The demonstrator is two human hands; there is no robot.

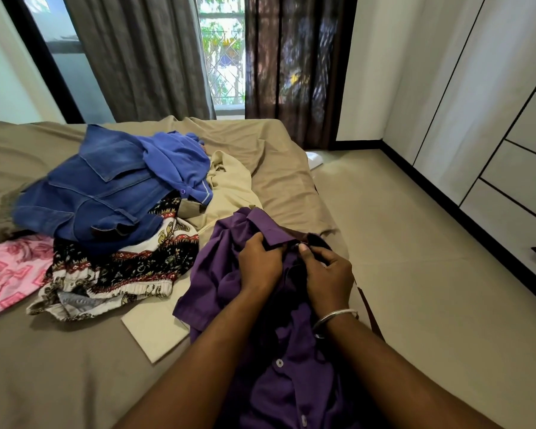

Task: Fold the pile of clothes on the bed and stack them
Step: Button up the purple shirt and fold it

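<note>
A purple buttoned shirt (217,274) hangs bunched in front of me at the bed's right edge. My left hand (260,264) grips its collar from the left. My right hand (327,278), with a silver bangle on the wrist, pinches the collar's other end between thumb and fingers. To the left lies the pile: blue denim clothing (90,196), a blue shirt (177,162), a beige garment (229,187), a black, white and red patterned piece (121,267) and a pink patterned cloth (10,274).
The bed (59,376) has a tan sheet; a flat cream folded piece (155,329) lies near the purple shirt. Tiled floor (415,243) runs along the bed's right side, with white wardrobe drawers (514,168) beyond. Curtains (143,57) and a window stand behind the bed.
</note>
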